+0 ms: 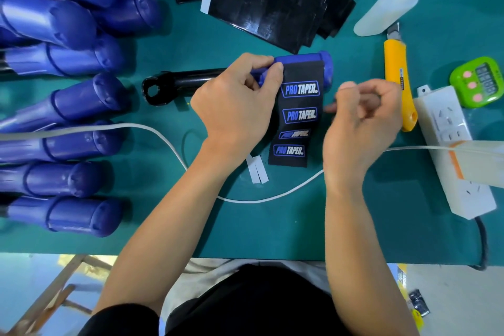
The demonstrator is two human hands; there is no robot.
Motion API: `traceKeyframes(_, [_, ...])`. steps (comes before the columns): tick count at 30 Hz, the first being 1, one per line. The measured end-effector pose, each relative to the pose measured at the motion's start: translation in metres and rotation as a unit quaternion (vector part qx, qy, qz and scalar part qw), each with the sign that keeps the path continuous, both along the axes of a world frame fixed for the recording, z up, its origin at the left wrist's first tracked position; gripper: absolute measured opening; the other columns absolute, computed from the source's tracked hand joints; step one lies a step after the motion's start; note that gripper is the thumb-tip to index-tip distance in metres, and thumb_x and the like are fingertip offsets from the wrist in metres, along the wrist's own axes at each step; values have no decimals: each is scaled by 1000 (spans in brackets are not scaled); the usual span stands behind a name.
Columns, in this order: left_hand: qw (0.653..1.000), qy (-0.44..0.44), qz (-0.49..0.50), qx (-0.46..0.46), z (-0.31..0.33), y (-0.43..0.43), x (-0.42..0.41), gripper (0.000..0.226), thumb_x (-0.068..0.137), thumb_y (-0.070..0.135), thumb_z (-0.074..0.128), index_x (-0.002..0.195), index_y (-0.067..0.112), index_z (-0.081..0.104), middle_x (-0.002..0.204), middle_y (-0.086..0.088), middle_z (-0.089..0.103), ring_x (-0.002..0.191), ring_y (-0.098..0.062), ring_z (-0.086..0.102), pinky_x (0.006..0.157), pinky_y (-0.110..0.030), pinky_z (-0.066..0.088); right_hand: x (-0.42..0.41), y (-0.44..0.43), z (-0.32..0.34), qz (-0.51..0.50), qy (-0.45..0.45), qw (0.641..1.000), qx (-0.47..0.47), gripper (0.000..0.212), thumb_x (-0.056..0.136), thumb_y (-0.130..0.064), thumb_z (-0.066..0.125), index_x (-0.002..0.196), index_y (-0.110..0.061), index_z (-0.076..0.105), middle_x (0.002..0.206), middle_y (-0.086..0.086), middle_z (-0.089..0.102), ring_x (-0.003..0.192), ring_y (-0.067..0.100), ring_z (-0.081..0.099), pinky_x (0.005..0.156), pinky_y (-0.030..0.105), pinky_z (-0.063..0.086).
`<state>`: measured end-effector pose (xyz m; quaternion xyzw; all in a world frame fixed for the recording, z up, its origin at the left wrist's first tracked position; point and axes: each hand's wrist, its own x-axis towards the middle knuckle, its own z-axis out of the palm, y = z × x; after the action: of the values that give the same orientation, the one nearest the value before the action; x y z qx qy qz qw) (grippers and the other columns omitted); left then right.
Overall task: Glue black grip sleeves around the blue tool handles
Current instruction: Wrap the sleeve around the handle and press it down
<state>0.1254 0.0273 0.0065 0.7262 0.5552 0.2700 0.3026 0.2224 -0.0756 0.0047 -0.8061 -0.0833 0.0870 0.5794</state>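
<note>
On teal desk [272, 226], left hand [240, 101] grips blue plastic tool handle [300, 58], fingers pinning top edge of black printed grip sleeve [300, 114], which trails flat toward the person. Right hand [362, 123] curled and blurred; cannot tell if it holds anything. Roll square, sleeve taut. Yellow utility knife [395, 76] close on the right; white cable [163, 132] crosses below.

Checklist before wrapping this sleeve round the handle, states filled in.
1. Left hand grips blue handle, thumb on black sleeve edge: ok.
2. Sleeve edge square along handle: ok.
3. Sleeve's loose length flat on green mat: ok.
4. Right hand empty: cannot tell, blurred.
5. Adhesive bared underneath sleeve: cannot tell, hidden.
</note>
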Motion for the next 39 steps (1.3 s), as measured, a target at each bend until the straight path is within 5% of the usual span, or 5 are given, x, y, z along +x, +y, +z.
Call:
traceKeyframes(6, [1000, 3, -1, 5, 0, -1, -1, 20, 88, 54, 67, 92, 37, 78, 54, 13, 54, 60, -12, 58, 64, -11, 31, 28, 26, 10, 185, 12, 981, -63, 32, 98, -30, 63, 127, -17, 63, 117, -2, 74, 110, 1, 67, 95, 20, 53])
traceKeyframes(14, [992, -2, -31, 122, -4, -3, -4, 15, 91, 36, 73, 94, 25, 82, 57, 6, 62, 54, -20, 58, 60, -36, 47, 33, 34, 5, 222, -9, 971, -87, 32, 96, -25, 64, 125, -15, 71, 98, -10, 78, 97, 8, 73, 96, 41, 57])
traceKeyframes(19, [934, 22, -155, 321, -11, -7, -5, 22, 96, 30, 73, 114, 20, 82, 105, -2, 76, 92, -25, 55, 80, -40, 42, 29, 36, 6, 218, -3, 973, -80, 38, 94, -24, 64, 130, -14, 70, 98, -11, 75, 100, 11, 73, 98, 46, 56])
traceKeyframes(24, [934, 93, -178, 295, -16, -8, -8, 23, 101, 31, 66, 115, 19, 80, 137, -5, 69, 115, -30, 56, 94, -45, 43, 28, 37, 5, 212, -1, 974, -80, 40, 94, -24, 67, 133, -16, 69, 105, -9, 76, 106, 7, 72, 99, 43, 57])
traceKeyframes(39, [938, 125, -134, 294, -12, -15, -18, 18, 100, 26, 68, 108, 21, 84, 133, -8, 71, 116, -39, 68, 88, -46, 46, 30, 29, -2, 209, 5, 976, -60, 43, 99, -20, 61, 140, -10, 65, 122, 1, 76, 118, 2, 69, 106, 38, 55])
